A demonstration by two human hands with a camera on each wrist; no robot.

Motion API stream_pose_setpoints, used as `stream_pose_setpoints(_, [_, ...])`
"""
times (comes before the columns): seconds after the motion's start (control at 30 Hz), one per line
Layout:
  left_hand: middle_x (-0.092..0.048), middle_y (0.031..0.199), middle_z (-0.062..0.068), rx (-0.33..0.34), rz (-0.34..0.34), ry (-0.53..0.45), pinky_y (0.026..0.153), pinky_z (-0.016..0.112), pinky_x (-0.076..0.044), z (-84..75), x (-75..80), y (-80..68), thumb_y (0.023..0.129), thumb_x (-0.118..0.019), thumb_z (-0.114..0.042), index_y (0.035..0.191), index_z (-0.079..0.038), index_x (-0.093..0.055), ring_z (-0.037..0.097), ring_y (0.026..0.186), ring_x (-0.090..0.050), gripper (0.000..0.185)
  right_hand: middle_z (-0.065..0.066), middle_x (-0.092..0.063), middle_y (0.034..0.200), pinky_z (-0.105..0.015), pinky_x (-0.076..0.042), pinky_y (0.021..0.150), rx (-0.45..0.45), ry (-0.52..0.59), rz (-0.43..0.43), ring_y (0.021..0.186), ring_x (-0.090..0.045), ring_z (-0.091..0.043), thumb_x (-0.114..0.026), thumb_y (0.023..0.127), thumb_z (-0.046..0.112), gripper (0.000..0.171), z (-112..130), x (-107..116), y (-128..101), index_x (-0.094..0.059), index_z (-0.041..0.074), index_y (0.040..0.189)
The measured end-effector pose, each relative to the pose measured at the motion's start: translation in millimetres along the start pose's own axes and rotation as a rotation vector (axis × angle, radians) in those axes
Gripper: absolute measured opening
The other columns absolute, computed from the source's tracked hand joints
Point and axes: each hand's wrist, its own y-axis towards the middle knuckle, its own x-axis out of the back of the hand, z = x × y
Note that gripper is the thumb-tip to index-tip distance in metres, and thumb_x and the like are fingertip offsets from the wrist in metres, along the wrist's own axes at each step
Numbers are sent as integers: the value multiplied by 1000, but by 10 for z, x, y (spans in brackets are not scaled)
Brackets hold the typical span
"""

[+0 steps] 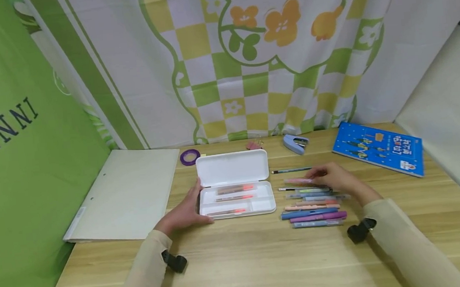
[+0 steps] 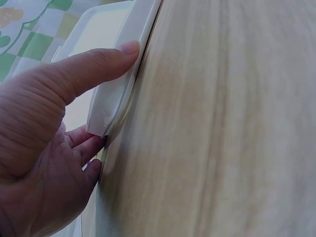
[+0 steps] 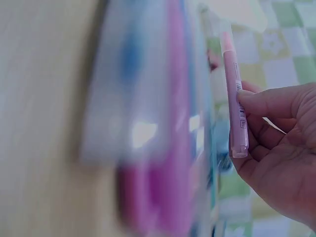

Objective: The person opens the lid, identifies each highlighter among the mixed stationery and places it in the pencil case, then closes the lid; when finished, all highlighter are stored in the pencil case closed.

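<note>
Right wrist view: right fingers (image 3: 269,102) pinch a slim pink plastic pen (image 3: 234,108), best kept clear of multicoloured plastic pens (image 1: 313,207) just beside them, while left fingers (image 2: 98,66) grip a white rectangular case (image 1: 232,167).

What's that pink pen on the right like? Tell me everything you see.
The slim, pale-pink, plastic-looking pen carries a barcode and small dark print, with a seam near its free end. The person's right grip pinches it, thumb against its side. Seen from above, it points left, beyond the row of multicoloured pens.
</note>
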Motion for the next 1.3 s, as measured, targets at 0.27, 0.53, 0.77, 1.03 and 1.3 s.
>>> stream_pose_setpoints(0.27, [-19,150,21,9,7,7,114,46,-15,32,-15,10,70,-84,-34,148,-2,15,32,140,-18,130,-10,-68,95,-32,-50,73,153,101,19,84,-58,-18,-63,88,4,14,580,-324,183,-70,1,100])
stream_pose_setpoints(0.53, [-17,151,22,9,5,7,114,47,-15,44,-22,12,70,-84,-34,148,-1,14,34,141,-16,130,-11,-70,92,-29,-51,75,303,94,60,87,-62,-22,-64,86,-2,10,1024,-816,500,-72,-2,91])
stream_pose_setpoints(0.77, [-19,151,22,11,5,7,114,47,-15,28,-19,18,69,-84,-34,148,-2,14,34,140,-17,130,-8,-71,86,-26,-50,72,248,56,29,82,-62,-16,-68,82,0,7,1231,-1014,643,-73,-1,87])
stream_pose_setpoints(1.03, [-17,151,23,7,11,12,114,47,-15,36,-14,15,69,-84,-34,148,-2,15,34,141,-16,131,-6,-71,86,-27,-50,74,164,46,11,82,-61,-15,-67,82,-1,9,1242,-1119,697,-74,2,87])
stream_pose_setpoints(1.3, [-17,152,22,6,13,19,114,46,-15,33,-18,22,70,-84,-34,148,-2,15,32,141,-15,130,-10,-71,89,-29,-51,76,190,144,18,86,-63,-19,-65,85,1,9,1153,-988,594,-73,-1,90])
